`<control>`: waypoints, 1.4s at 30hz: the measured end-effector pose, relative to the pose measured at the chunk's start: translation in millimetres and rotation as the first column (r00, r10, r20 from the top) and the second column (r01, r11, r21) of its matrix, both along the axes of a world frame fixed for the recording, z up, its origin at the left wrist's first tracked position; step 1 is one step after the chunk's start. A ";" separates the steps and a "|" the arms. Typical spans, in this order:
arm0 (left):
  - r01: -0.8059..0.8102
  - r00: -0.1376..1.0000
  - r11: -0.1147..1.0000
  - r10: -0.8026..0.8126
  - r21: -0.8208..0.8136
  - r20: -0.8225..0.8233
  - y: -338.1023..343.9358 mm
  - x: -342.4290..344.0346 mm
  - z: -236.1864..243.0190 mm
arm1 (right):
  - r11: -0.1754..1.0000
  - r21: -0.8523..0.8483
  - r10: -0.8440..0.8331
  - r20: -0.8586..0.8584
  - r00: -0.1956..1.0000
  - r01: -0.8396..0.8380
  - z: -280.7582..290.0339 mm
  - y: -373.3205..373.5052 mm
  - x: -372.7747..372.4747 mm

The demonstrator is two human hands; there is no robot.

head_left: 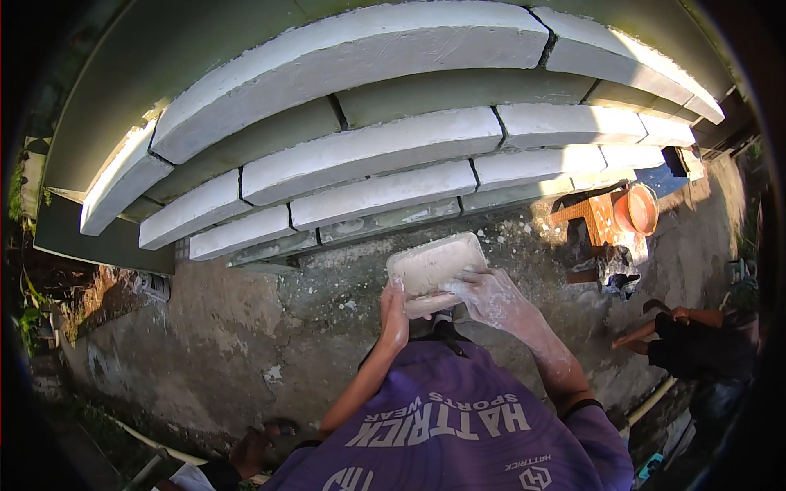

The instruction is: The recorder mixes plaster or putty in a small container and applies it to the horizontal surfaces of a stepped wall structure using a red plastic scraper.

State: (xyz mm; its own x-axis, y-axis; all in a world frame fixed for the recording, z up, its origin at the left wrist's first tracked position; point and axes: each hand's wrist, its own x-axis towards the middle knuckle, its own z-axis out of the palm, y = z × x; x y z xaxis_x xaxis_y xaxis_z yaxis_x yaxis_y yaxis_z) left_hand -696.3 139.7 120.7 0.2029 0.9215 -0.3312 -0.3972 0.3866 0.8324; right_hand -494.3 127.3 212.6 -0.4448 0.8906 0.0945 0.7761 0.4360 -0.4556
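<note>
In front of my chest is a shallow, pale rectangular tray [421, 307] with rounded corners, its inside off-white and smeared. My left hand [394, 316] is closed round the tray's near left side, thumb up along the rim. White residue coats my right hand [491, 299] up past the wrist. It is closed over the tray's right side, with bent fingers reaching over the rim onto the inside. I cannot make out anything small under those fingertips. The tray's underside is hidden.
Ahead rise long white-coated ledges [385, 147] with dark joints. At right, an orange-brown stool [604, 219] stands by an orange bucket [637, 209] and a crumpled dark bag [618, 268]. A person [696, 340] is at far right; another person's hand [246, 452] shows lower left. Pale splatters dot the concrete floor [213, 327].
</note>
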 end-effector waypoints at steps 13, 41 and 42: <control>0.062 0.994 0.998 -0.059 -0.027 0.087 -7.7 -44.6 3.1 | 0.983 0.160 -0.092 -0.003 0.996 0.091 1.0 -11.5 -44.7; 0.004 0.997 1.000 -0.004 0.006 -0.072 -24.2 -45.4 1.6 | 0.978 0.145 -0.140 -0.084 0.987 0.151 9.5 -7.7 -50.2; -0.041 0.992 0.999 0.039 -0.020 -0.121 -24.6 -43.8 1.0 | 0.959 0.208 -0.161 -0.148 0.976 0.190 9.2 -3.6 -45.2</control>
